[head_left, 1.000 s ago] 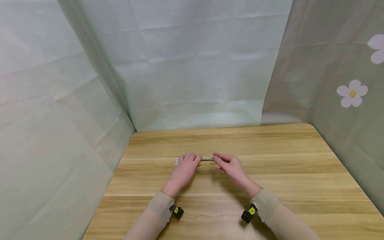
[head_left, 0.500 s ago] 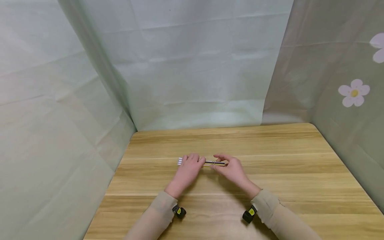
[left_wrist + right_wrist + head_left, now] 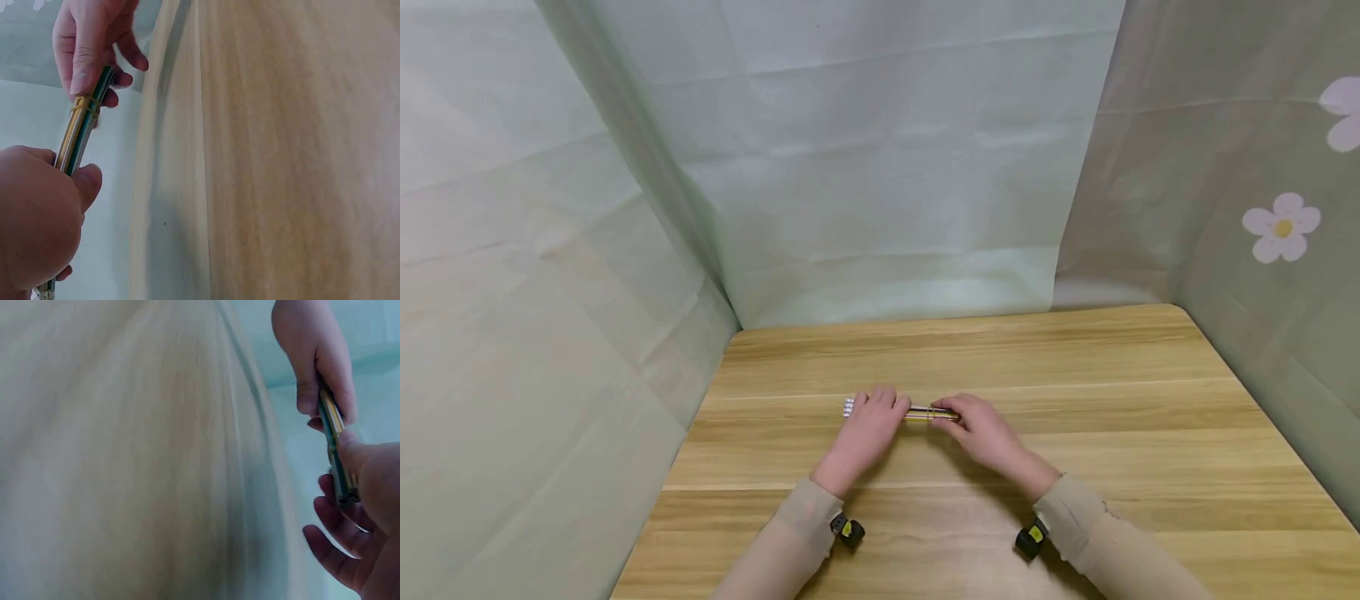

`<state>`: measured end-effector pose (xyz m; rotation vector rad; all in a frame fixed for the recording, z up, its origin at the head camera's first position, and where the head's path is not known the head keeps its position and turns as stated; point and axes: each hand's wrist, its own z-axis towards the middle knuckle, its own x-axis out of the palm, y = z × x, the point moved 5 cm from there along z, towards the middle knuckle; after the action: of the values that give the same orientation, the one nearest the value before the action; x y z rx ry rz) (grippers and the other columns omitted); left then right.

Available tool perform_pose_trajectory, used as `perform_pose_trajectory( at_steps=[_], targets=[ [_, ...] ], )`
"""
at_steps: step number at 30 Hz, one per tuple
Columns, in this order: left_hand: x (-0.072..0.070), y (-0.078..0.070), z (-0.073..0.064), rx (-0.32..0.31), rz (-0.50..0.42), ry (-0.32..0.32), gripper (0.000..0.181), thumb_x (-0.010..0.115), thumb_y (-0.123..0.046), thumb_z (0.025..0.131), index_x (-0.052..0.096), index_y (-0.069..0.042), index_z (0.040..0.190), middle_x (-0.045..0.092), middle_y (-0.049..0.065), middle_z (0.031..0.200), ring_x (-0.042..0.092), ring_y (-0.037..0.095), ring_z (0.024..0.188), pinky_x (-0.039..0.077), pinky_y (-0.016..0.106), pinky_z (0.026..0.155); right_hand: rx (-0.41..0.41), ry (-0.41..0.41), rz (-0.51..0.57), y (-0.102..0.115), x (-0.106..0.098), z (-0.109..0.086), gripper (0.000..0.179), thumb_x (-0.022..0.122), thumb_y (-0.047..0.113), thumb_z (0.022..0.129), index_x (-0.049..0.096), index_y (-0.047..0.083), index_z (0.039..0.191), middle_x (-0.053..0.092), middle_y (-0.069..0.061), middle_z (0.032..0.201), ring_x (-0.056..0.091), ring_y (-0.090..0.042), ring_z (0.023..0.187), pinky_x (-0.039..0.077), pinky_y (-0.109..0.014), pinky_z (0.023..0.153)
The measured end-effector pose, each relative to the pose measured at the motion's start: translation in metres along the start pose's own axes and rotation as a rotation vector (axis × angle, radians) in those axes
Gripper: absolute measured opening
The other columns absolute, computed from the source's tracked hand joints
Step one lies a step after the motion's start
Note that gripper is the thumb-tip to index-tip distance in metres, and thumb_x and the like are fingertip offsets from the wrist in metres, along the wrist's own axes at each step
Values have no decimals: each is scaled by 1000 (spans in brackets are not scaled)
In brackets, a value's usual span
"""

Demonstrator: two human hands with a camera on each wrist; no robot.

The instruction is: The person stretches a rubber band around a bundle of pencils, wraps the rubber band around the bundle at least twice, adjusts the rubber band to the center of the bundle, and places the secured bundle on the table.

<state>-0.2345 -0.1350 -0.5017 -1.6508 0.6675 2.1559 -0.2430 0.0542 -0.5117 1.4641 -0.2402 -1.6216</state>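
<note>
A bundle of slim pencils (image 3: 917, 413), yellow, dark green and silvery, lies sideways between both hands. My left hand (image 3: 868, 429) grips its middle, and white ends stick out past those fingers on the left. Thumb and fingers of my right hand (image 3: 988, 433) pinch the bundle near its other end. A thin yellowish rubber band (image 3: 86, 106) loops around the pencils by the right thumb, as the left wrist view shows. Seen from the right wrist, the dark pencil ends (image 3: 348, 499) poke out below the right thumb. The left palm hides the bundle's middle.
Both hands are over a wood-grain table (image 3: 1112, 442). Pale cloth sheets (image 3: 887, 208) hang behind it and along both sides, the right one printed with flowers (image 3: 1282, 227). Each wrist wears a small black camera (image 3: 1030, 540).
The right hand's fingers have shifted around the banded end and now close on it, lower than before. The left hand keeps its grip, having moved slightly right with the bundle.
</note>
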Motion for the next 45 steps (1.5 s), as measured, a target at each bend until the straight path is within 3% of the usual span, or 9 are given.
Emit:
perform_pose_trajectory(
  at_steps=[5, 13, 19, 23, 30, 34, 37, 42, 45],
  targets=[
    [-1, 1, 1, 1, -39, 0, 18, 66, -23, 106, 61, -13, 120, 62, 2, 102, 58, 21, 92, 46, 39, 81, -117, 16, -188, 4, -9, 1, 23, 73, 25, 103, 76, 9, 119, 74, -4, 109, 71, -26, 104, 57, -47, 91],
    [-1, 9, -5, -23, -53, 12, 17, 65, -26, 108, 62, -12, 118, 68, 4, 103, 66, 22, 97, 53, 41, 81, -152, 33, -303, -5, -26, -1, 20, 71, 23, 105, 74, 7, 118, 74, -7, 112, 70, -31, 109, 56, -50, 97],
    [-1, -1, -2, 44, -51, -16, 15, 64, -22, 109, 62, -9, 116, 66, 5, 101, 65, 23, 94, 57, 40, 83, -214, 119, -446, 5, -21, 1, 29, 67, 30, 107, 73, 6, 122, 74, -9, 118, 68, -32, 114, 53, -51, 102],
    [-1, -6, 1, 67, -69, -32, 16, 63, -21, 109, 62, -8, 117, 66, 6, 102, 64, 23, 94, 56, 40, 84, -204, 150, -465, 8, -20, 4, 35, 66, 36, 108, 73, 7, 127, 74, -9, 124, 66, -34, 120, 49, -57, 106],
    [4, 4, -3, -30, -88, -6, 12, 65, -22, 108, 61, -11, 112, 65, 4, 100, 64, 23, 97, 53, 41, 87, -188, 79, -537, -2, -39, 3, 34, 81, 38, 96, 77, 12, 116, 75, -6, 117, 66, -33, 115, 49, -59, 103],
    [1, -4, -1, 31, -59, -20, 15, 63, -23, 109, 61, -9, 115, 65, 4, 100, 64, 22, 95, 55, 41, 85, -277, 129, -572, 6, -30, 5, 31, 75, 39, 101, 77, 10, 114, 75, -5, 111, 67, -32, 113, 51, -57, 101],
    [0, -9, 1, 68, -83, -19, 16, 61, -23, 110, 61, -8, 117, 66, 5, 102, 64, 23, 95, 55, 41, 85, -288, 146, -549, 10, -26, 6, 35, 73, 40, 102, 76, 9, 117, 75, -6, 113, 67, -32, 113, 51, -57, 101],
    [3, 0, -3, -20, -152, 10, 12, 64, -20, 108, 59, -10, 110, 65, 5, 101, 64, 25, 98, 52, 44, 91, -224, 92, -563, 3, -41, 3, 33, 83, 38, 94, 78, 11, 111, 75, -6, 112, 67, -33, 111, 53, -56, 98],
    [3, 1, -5, -24, -124, 1, 10, 63, -19, 108, 59, -10, 109, 65, 4, 99, 64, 25, 98, 53, 44, 91, -258, 104, -620, 4, -42, 4, 26, 84, 36, 94, 77, 13, 103, 74, -3, 104, 68, -31, 107, 55, -55, 92]
  ],
)
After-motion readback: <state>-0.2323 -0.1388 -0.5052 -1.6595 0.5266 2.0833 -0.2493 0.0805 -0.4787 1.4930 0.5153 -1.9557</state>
